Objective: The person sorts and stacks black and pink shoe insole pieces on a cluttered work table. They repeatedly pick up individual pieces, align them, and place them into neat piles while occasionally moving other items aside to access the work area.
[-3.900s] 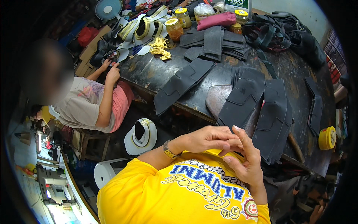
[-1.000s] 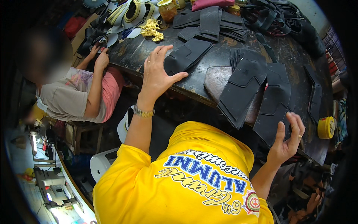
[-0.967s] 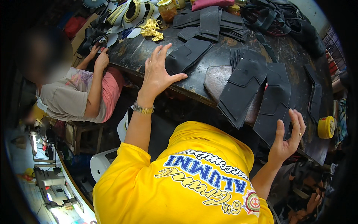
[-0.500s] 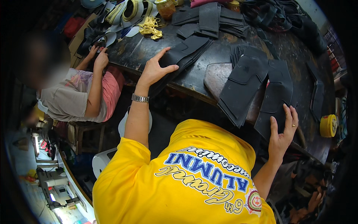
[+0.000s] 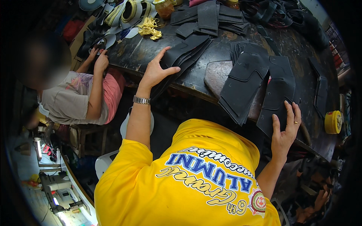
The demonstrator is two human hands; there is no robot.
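Observation:
My left hand [image 5: 155, 71] is at the near left edge of a fanned stack of black leather pieces [image 5: 190, 48]. Its thumb and index finger curve round the stack's side, and the other fingers are hidden. Part of the stack hangs past the table edge beneath this hand. On the right, my right hand [image 5: 285, 130] lies with fingers spread on a long black leather piece [image 5: 279, 81] with a curved, stitched-looking seam. Just left of it, another stack of similar black pieces [image 5: 244, 83] rests over a brown slab [image 5: 218, 77].
Dark worn table [image 5: 135, 49] underneath. Further back are more black pieces [image 5: 208, 17], yellow cord [image 5: 150, 27] and a jar [image 5: 164, 8]. A yellow round tin [image 5: 333, 122] stands at the right. A co-worker [image 5: 81, 94] sits at the left, hands on a shoe.
The stack at my left hand is fanned wider, its layers more separated. The whole view has shifted slightly; my right hand stays on the same piece.

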